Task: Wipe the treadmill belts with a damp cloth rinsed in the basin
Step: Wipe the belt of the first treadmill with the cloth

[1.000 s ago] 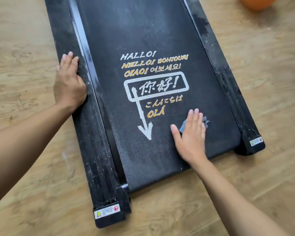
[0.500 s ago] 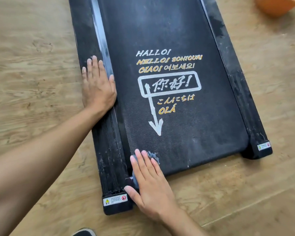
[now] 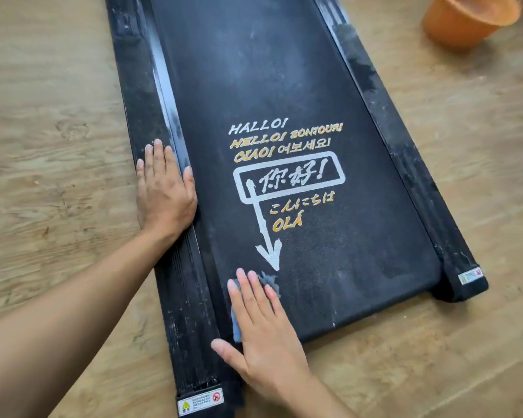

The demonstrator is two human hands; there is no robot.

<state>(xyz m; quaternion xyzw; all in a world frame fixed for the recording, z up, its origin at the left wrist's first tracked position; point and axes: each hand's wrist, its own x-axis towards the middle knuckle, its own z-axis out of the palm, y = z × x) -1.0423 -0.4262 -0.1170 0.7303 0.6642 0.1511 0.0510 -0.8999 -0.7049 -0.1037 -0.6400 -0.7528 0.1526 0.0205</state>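
Note:
A black treadmill belt (image 3: 329, 86) printed with white and gold greetings lies flat on the floor between two dusty black side rails. My right hand (image 3: 261, 330) presses flat, fingers straight, on a small blue-grey cloth (image 3: 269, 282) at the belt's near left corner; most of the cloth is hidden under the palm. My left hand (image 3: 163, 191) rests flat on the left side rail (image 3: 187, 327), fingers straight. An orange basin (image 3: 465, 19) stands on the floor at the top right, partly cut off by the frame.
The treadmill sits on a light wooden floor (image 3: 43, 116). The right side rail (image 3: 405, 152) is streaked with grey dust. Warning stickers mark both near end caps, the left end cap (image 3: 200, 401) and the right end cap (image 3: 470, 276).
My right hand swept the cloth from the belt's right-centre to its near left corner, then edged slightly up the belt. My left hand stays on the left rail.

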